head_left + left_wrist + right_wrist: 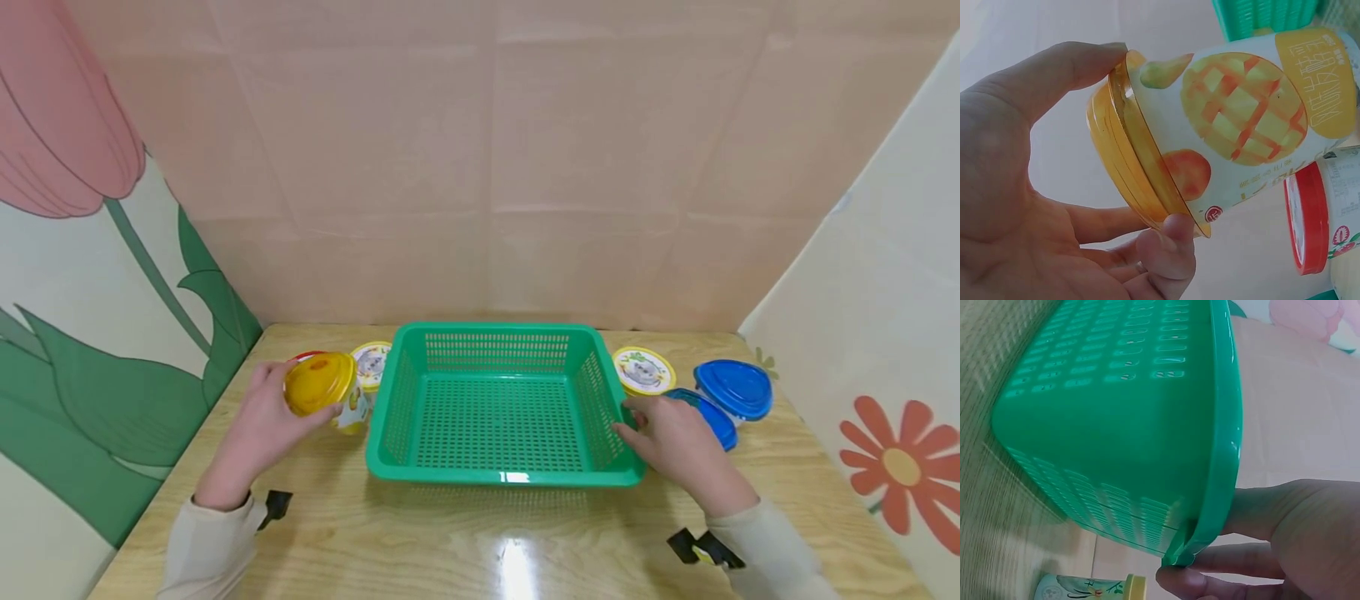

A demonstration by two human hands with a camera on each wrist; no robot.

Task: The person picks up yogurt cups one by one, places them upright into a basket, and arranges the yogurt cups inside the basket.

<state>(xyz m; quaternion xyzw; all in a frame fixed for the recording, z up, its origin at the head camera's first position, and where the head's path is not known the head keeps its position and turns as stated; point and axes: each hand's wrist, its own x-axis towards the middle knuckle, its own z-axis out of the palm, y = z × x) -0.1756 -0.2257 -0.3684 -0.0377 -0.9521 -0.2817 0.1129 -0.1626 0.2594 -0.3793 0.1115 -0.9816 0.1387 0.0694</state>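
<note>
My left hand (262,417) grips a cup with a clear yellow lid (321,383), thumb and fingers around the lid's edge. In the left wrist view the cup (1241,106) is tipped on its side, showing a mango print. My right hand (678,442) pinches the right rim of a green plastic basket (506,477), thumb over the rim and fingers under its outer edge, as the right wrist view shows. The basket has slotted walls and nothing inside. Close behind the left hand's cup stands a red-lidded cup (1310,219), mostly covered in the head view.
A yellow-rimmed tub (371,363) stands left of the basket and another yellow-rimmed tub (643,372) right of it. Two blue-lidded containers, one farther out (735,387), sit beyond the right hand. Cloth-covered walls enclose the wooden table (420,542) at the back and sides.
</note>
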